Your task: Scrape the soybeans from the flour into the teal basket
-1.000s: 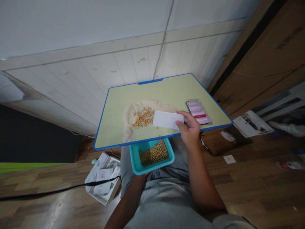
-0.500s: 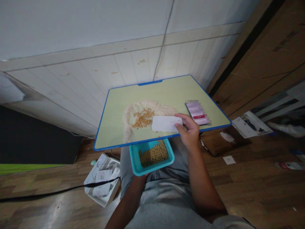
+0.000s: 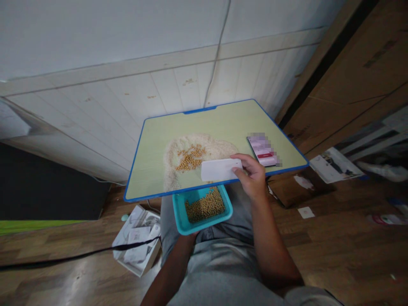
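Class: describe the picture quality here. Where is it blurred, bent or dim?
Head view: the phone screen is pixelated; wall lines bow and the floor stretches toward the edges, so wide-angle distortion; light is dim and soft, the beans slightly smeared; right hand and card read clearly.

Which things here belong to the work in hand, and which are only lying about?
In use: white card in the right hand, beans, rice, teal tray, table.
Lying about: phone, open box, black cable.
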`<action>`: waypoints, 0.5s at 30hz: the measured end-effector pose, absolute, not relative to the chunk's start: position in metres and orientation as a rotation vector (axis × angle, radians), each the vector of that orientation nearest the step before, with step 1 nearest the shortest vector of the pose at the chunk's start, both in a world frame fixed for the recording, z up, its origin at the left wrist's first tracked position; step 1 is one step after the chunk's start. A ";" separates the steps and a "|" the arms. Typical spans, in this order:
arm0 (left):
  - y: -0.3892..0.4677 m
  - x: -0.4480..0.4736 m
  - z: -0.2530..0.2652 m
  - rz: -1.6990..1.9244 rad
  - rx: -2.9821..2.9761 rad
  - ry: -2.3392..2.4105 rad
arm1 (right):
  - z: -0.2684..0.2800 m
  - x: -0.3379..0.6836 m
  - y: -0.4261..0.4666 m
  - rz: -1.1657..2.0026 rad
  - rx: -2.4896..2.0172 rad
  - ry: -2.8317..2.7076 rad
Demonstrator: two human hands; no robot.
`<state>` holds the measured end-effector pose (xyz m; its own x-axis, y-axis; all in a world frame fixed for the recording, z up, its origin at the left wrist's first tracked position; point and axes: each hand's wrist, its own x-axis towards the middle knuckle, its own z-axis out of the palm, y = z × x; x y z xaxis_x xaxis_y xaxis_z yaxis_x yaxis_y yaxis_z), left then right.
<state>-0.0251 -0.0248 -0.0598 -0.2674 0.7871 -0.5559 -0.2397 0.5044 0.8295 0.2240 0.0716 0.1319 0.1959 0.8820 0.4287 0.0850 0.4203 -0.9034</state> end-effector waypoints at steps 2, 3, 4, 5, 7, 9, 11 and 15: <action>-0.024 -0.020 -0.054 1.137 0.191 1.420 | 0.132 0.224 0.071 0.716 -0.999 -1.274; -0.023 -0.018 -0.051 1.161 0.059 1.360 | 0.133 0.224 0.071 0.715 -0.999 -1.284; -0.022 -0.016 -0.048 1.184 -0.070 1.298 | 0.133 0.224 0.071 0.714 -0.998 -1.293; -0.021 -0.016 -0.045 1.191 -0.140 1.259 | 0.133 0.224 0.071 0.713 -0.995 -1.301; -0.020 -0.016 -0.042 1.189 -0.211 1.222 | 0.134 0.224 0.071 0.716 -0.988 -1.308; -0.020 -0.018 -0.042 1.175 -0.209 1.246 | 0.134 0.224 0.071 0.721 -0.981 -1.303; -0.020 -0.019 -0.043 1.169 -0.208 1.274 | 0.134 0.225 0.070 0.729 -0.986 -1.296; -0.020 -0.020 -0.046 1.148 -0.134 1.291 | 0.135 0.226 0.070 0.749 -0.995 -1.304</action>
<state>-0.0197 -0.0202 -0.0459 -0.1545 0.5867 -0.7950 -0.7205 0.4836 0.4969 0.2255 0.0698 0.1352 0.1443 0.8953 0.4216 0.0869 0.4129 -0.9066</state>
